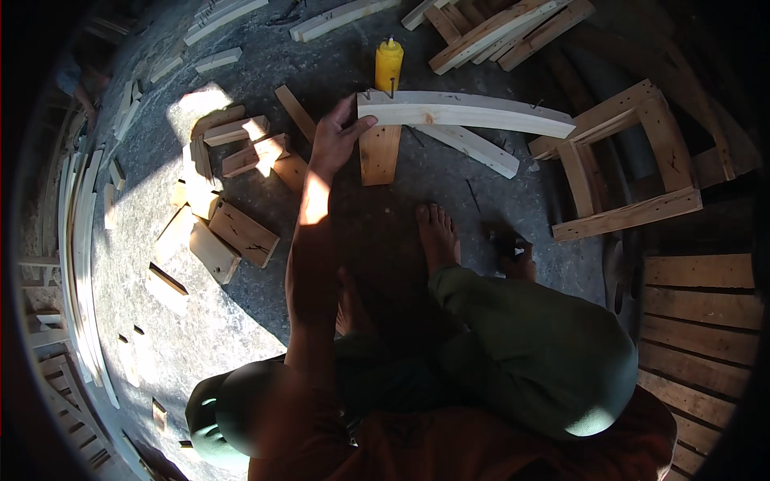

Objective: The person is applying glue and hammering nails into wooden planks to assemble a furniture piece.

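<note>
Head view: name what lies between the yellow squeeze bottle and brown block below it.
In the head view, the pale nailed board in the left hand crosses between squeeze bottle and brown block.

The pale beam (pixel 469 114) is partly hiding the left hand (pixel 330 141); shadow is obscuring the grip of the right hand (pixel 521 260).

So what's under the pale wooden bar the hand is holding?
A brown board and a pale plank stick out from under the bar; the parts it covers can't be seen.
</note>
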A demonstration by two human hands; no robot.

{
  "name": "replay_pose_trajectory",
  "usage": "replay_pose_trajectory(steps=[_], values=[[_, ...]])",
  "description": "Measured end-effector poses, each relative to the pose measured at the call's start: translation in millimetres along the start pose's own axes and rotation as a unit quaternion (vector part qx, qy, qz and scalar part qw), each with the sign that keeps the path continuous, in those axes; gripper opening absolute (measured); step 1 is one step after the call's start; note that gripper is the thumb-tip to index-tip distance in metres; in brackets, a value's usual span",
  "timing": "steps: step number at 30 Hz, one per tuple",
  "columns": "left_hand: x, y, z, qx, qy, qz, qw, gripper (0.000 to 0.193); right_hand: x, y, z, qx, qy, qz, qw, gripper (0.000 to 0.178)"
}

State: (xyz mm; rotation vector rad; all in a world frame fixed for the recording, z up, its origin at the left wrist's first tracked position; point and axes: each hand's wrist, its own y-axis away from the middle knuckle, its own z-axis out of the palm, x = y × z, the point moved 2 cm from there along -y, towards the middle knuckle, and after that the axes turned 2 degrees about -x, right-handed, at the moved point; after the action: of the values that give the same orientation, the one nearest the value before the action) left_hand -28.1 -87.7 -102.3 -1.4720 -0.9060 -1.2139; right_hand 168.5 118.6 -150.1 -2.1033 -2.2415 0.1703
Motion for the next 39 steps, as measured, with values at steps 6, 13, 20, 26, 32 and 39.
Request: replay_pose_trajectory(steps=[6,13,20,26,32,39], values=[[6.7,14.6,0.8,0.012,-0.024,0.043,0.999,0.056,137.1,25.5,-70.7,-0.027,-0.561,0.256,0.787,0.047],[11.4,25.9,4.7,-0.003,-0.016,0.025,1.000,0.055,56.9,-87.7,-201.2,-0.047,-0.467,0.002,0.883,0.048],[13.8,29.5,3.7,-0.003,-0.022,0.041,0.999,0.056,-7.2,-140.6,-210.4,0.041,-0.249,-0.245,0.936,0.028],[13.5,33.0,3.8,0.004,0.002,0.032,0.999,0.055,-20.1,-137.7,-211.5,0.114,-0.243,-0.247,0.931,0.024],[9.2,32.5,4.1,-0.018,0.007,0.026,0.999,0.052,-30.9,-135.4,-213.3,-0.031,-0.191,-0.218,0.957,0.024],[11.3,30.2,2.4,0.002,-0.031,0.025,0.999,0.053,-32.2,-131.1,-224.8,0.121,-0.282,-0.190,0.933,0.022]])
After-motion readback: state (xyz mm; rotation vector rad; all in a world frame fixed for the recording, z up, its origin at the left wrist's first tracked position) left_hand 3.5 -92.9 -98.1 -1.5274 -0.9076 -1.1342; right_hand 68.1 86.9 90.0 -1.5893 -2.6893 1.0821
